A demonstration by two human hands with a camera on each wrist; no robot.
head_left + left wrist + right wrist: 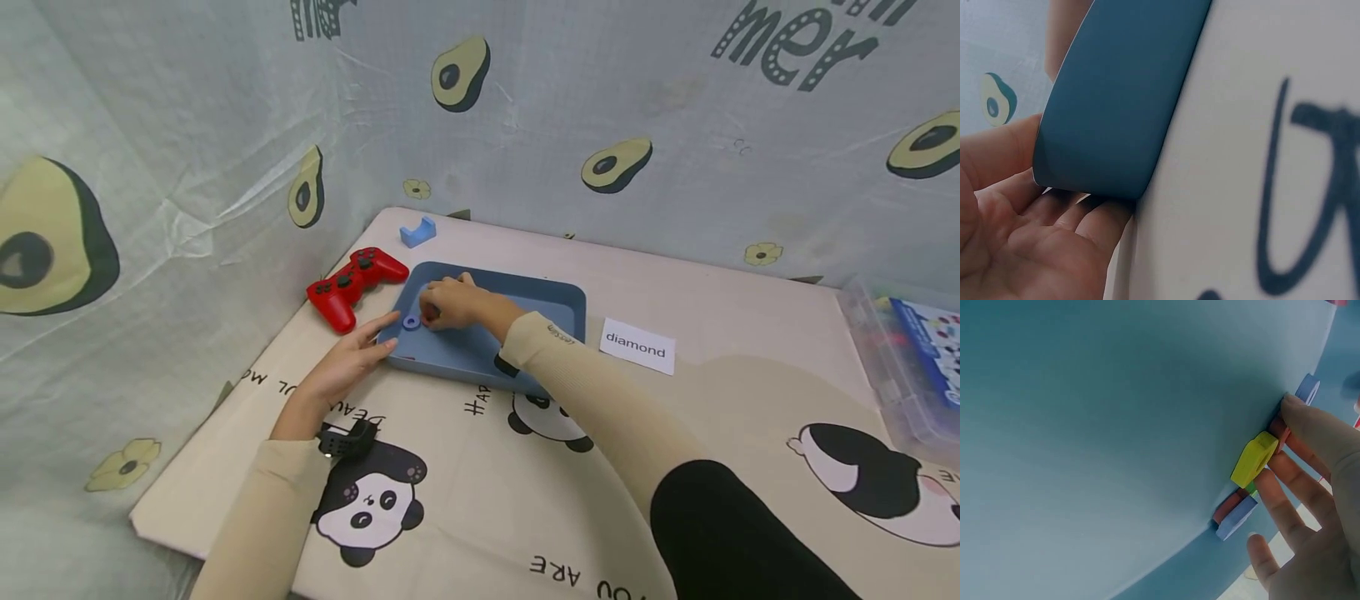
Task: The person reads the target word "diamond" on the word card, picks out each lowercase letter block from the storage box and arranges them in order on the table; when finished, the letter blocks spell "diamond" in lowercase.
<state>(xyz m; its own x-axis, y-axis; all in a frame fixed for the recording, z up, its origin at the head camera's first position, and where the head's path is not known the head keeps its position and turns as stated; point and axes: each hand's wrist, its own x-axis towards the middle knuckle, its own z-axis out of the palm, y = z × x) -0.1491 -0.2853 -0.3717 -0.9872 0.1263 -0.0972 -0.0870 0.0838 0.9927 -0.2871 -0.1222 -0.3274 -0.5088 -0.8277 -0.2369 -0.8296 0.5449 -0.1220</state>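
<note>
The blue tray (pixel 457 346) lies on the table. At its left end, my left hand (pixel 345 367) grips the edge; the left wrist view shows this hand (pixel 1041 231) with its fingers under the tray corner (pixel 1116 100). My right hand (pixel 457 302) is inside the tray, near the left end. In the right wrist view, this hand (pixel 1322 500) pinches a small red piece (pixel 1279 428), partly hidden by the thumb. Beside its fingers are a yellow piece (pixel 1252 461), a blue-violet piece (pixel 1235 519) and another blue piece (pixel 1308 389), with bits of red and green.
A red game controller (pixel 352 287) lies left of the tray, and a light-blue block (pixel 418 232) behind it. To the right is a white card (pixel 637 344) reading "diamond". A clear plastic box (pixel 903 392) stands at the far right. Patterned cloth (pixel 525 125) hangs behind the table.
</note>
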